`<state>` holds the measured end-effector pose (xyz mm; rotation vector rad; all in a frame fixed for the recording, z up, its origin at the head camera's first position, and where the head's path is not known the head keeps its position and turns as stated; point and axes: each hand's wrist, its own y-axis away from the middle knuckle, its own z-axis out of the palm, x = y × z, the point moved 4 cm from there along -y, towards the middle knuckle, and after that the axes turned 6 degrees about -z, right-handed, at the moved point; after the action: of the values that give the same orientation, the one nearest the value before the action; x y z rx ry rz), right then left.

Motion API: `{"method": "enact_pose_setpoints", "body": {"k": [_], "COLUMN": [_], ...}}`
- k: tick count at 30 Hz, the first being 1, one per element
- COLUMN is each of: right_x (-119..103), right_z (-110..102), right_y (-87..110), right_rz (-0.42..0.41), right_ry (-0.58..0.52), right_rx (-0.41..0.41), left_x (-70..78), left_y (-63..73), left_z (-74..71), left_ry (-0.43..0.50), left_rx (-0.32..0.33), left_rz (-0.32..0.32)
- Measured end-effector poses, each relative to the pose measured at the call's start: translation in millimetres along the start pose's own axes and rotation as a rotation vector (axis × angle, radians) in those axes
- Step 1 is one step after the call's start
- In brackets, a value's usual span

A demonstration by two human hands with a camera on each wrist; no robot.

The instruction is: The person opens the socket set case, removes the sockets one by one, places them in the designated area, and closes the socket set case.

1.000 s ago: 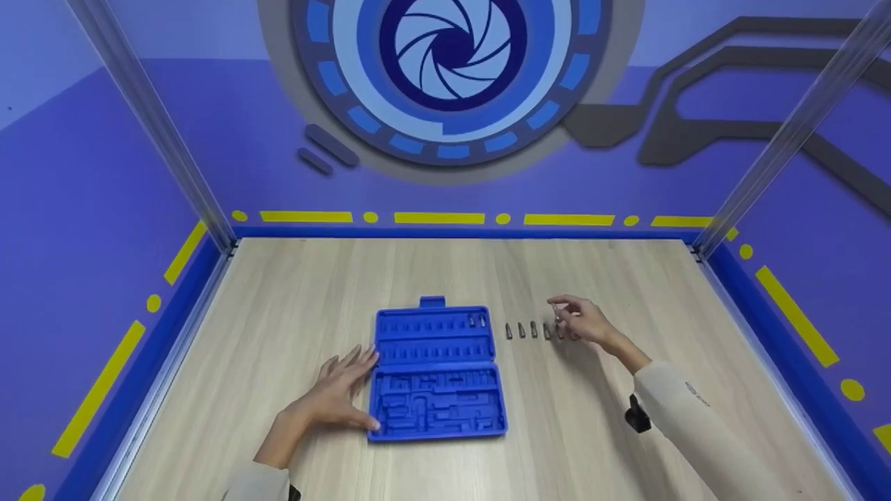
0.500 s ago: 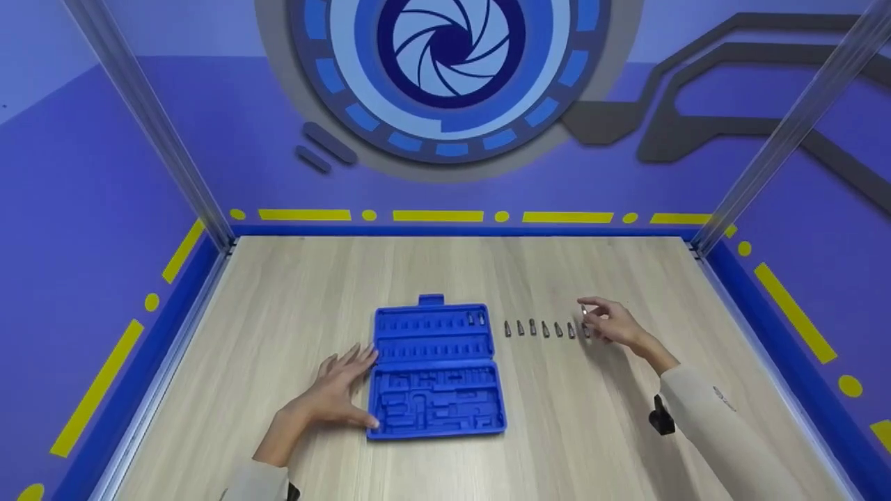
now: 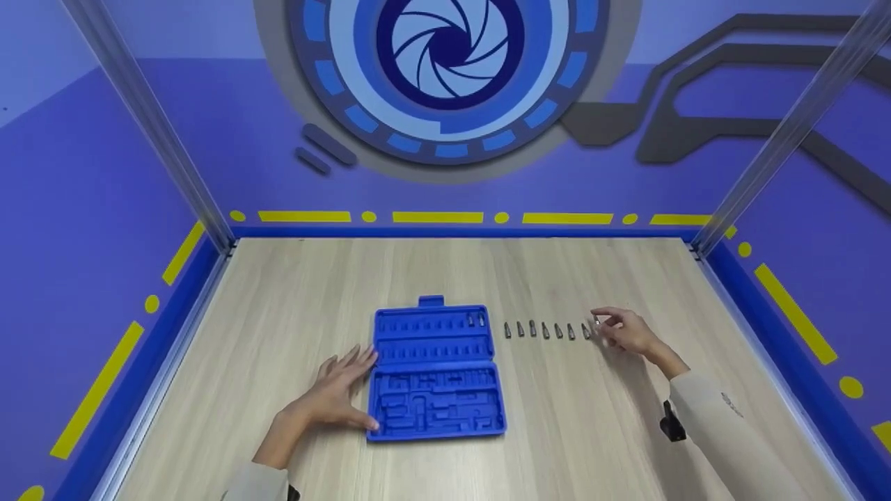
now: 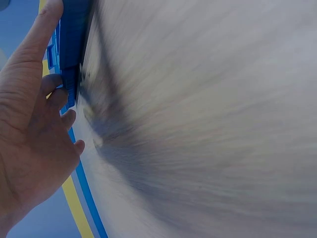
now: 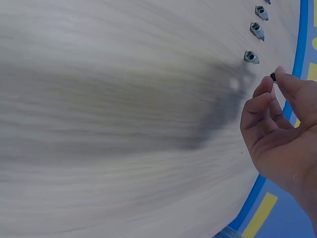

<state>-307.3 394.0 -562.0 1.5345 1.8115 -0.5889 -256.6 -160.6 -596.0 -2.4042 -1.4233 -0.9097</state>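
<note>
My right hand [image 3: 630, 332] pinches a small metal screwdriver bit [image 5: 273, 77] between thumb and fingertips, beyond the right end of a row of bits. In the head view, several more screwdriver bits [image 3: 546, 330] lie side by side on the table, right of an opened blue plastic case [image 3: 437, 362]. Two bits [image 3: 476, 319] sit in slots at the case's upper right; its other moulded recesses show bare blue. Along the case's left side rests my left hand [image 3: 330, 396], thumb at the near corner and extended fingers touching the edge farther up.
The wooden tabletop [image 3: 334, 278] is bounded by blue panels at the back [image 3: 445, 195] and both sides. Metal posts [image 3: 163, 132] stand at the back corners. The case's latch tab [image 3: 431, 300] points toward the back panel.
My right hand has moved to the right along the row with the bit in its fingertips, and now sits slightly lower in the view. The left hand and case have stayed put.
</note>
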Motion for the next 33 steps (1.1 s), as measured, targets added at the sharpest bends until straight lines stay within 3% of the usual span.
{"method": "enact_pose_setpoints", "body": {"k": [5,15,33], "right_x": [9.0,30.0,13.3], "right_z": [2.5,10.9,-1.5], "right_y": [2.4,5.7,4.1], "right_rz": [0.034,-0.006,-0.059], "right_ry": [0.026,0.046,0.071], "right_rx": [0.004,0.039,0.019], "left_x": [0.5,2.0,-1.5], "left_y": [0.0,0.8,-0.6], "left_z": [0.3,0.4,0.4], "left_ry": [0.020,0.026,0.034], "left_rx": [-0.002,-0.001,0.010], "left_rz": [0.000,0.008,0.019]}}
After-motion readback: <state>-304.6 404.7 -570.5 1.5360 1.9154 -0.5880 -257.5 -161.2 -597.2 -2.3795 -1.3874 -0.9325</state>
